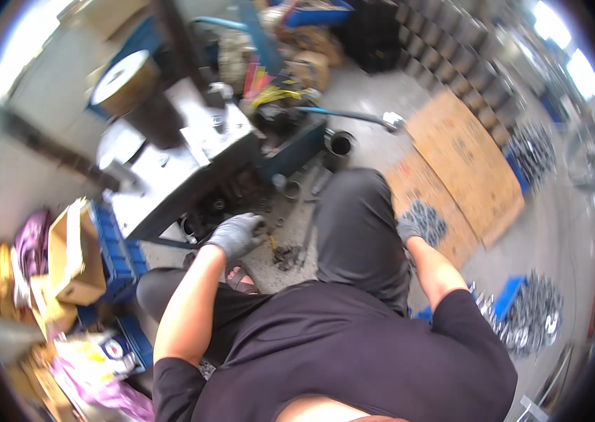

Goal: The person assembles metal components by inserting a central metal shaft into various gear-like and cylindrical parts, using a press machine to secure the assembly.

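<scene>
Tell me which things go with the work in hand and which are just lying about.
Likely in use:
left gloved hand, near small dark pieces on the floor
right gloved hand, at the grey metal parts on a brown sheet

Seemingly just lying about:
open cardboard box
blue crate beside it
purple bag behind

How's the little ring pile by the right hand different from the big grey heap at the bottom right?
The ring pile is smaller; the grey heap spreads wider. The ring pile lies on a brown sheet; the grey heap has something blue beside it. The right hand is at the ring pile; no hand is at the grey heap. Both are grey, with many small pieces.
</scene>
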`<move>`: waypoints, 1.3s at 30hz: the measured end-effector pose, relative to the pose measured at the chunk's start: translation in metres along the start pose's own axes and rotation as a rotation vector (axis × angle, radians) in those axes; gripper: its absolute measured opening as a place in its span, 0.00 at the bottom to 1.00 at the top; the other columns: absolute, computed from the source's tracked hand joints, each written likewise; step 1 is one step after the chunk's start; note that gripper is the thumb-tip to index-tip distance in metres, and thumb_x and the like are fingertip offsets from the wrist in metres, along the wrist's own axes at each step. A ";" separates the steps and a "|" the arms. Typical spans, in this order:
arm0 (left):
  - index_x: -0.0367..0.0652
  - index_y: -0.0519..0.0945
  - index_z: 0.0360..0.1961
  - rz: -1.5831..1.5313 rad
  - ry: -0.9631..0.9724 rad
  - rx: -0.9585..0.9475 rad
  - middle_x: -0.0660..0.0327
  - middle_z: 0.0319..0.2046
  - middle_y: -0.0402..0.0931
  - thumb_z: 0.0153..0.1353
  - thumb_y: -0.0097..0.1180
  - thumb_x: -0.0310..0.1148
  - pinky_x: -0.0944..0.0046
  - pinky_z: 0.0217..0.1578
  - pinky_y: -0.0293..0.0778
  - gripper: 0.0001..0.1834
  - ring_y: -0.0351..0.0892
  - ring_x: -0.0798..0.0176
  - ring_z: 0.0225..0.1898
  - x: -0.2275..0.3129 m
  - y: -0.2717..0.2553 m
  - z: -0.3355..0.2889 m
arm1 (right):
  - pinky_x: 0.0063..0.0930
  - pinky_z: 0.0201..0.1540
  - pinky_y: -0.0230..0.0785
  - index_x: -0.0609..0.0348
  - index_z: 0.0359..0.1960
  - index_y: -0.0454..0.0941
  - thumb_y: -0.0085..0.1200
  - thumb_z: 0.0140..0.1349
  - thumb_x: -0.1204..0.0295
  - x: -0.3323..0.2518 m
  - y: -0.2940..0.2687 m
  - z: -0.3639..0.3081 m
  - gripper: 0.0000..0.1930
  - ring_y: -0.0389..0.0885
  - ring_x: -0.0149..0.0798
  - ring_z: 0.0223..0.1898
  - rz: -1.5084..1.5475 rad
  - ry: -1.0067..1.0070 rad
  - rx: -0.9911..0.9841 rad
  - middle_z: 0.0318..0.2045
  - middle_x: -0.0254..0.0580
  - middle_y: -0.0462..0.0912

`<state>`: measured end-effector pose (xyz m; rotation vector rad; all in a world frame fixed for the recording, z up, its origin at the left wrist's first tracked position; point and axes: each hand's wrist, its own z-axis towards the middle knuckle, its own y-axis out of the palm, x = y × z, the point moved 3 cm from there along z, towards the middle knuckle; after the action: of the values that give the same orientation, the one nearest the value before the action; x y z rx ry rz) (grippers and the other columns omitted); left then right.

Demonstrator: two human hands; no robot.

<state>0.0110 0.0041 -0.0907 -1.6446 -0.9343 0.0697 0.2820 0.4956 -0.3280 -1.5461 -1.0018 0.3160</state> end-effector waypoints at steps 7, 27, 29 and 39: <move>0.44 0.82 0.59 -0.065 0.070 0.263 0.47 0.51 0.82 0.65 0.65 0.47 0.46 0.59 0.77 0.26 0.81 0.42 0.56 0.012 -0.024 0.011 | 0.46 0.55 0.77 0.57 0.52 0.86 0.66 0.58 0.60 -0.088 -0.230 0.110 0.22 0.87 0.53 0.51 0.239 -0.452 -0.274 0.48 0.59 0.88; 0.42 0.77 0.47 -1.596 -0.219 0.521 0.62 0.41 0.83 0.73 0.59 0.33 0.63 0.51 0.78 0.08 0.80 0.68 0.44 0.019 0.006 -0.010 | 0.37 0.50 0.80 0.59 0.47 0.83 0.48 0.53 0.92 -0.244 -0.413 -0.020 0.23 0.88 0.49 0.44 0.932 -1.251 0.170 0.40 0.49 0.86; 0.41 0.79 0.44 -1.569 -0.210 0.489 0.62 0.38 0.83 0.71 0.60 0.36 0.63 0.49 0.79 0.09 0.80 0.68 0.42 0.017 0.025 -0.006 | 0.37 0.51 0.79 0.59 0.47 0.83 0.48 0.52 0.92 -0.248 -0.418 -0.028 0.23 0.87 0.49 0.46 0.953 -1.303 0.206 0.40 0.49 0.86; 0.38 0.80 0.42 -1.622 -0.382 0.342 0.61 0.34 0.84 0.71 0.60 0.38 0.62 0.36 0.82 0.12 0.82 0.67 0.32 0.018 0.018 0.004 | 0.45 0.48 0.80 0.59 0.45 0.83 0.64 0.56 0.75 -0.255 -0.404 -0.019 0.14 0.84 0.57 0.42 0.700 -1.336 0.129 0.38 0.50 0.84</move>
<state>0.0305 0.0183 -0.0995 -0.2096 -2.1394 -0.5447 -0.0222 0.2639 -0.0414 -1.4331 -1.2935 2.0380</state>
